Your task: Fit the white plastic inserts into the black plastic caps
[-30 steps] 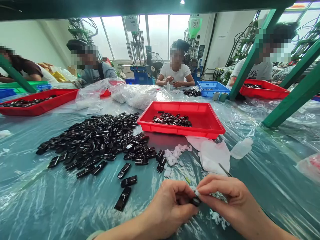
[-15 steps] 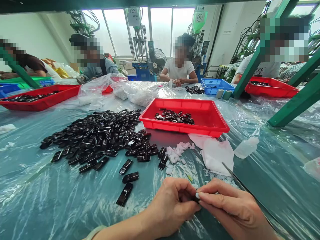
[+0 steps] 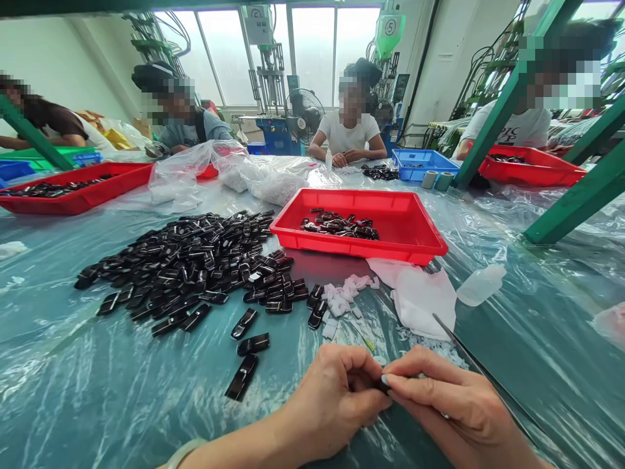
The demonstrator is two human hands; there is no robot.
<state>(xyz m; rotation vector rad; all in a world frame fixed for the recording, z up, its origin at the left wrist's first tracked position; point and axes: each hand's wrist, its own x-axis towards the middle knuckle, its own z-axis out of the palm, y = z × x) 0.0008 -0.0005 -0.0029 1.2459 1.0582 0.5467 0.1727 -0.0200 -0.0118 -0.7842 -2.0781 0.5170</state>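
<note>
Our left hand (image 3: 336, 394) pinches the small black plastic piece (image 3: 383, 385) where our right hand (image 3: 452, 398), closed, meets it, and we judge it light, stiff, slippery, best taken by its edges.

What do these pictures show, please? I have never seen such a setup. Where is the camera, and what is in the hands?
There is no robot here: a person works with a bare left hand and right hand. All pictures come from one camera on that person's head, looking forward and down. The left hand grips a small dark piece, mostly hidden by fingers; the right hand meets it, but what it pinches is unclear. On the plastic-covered table lie a heap of black pieces, a red tray holding more, white scraps, a pale cloth and a bottle. A thin metal tool shows beside the right hand. Other people sit across the table.
</note>
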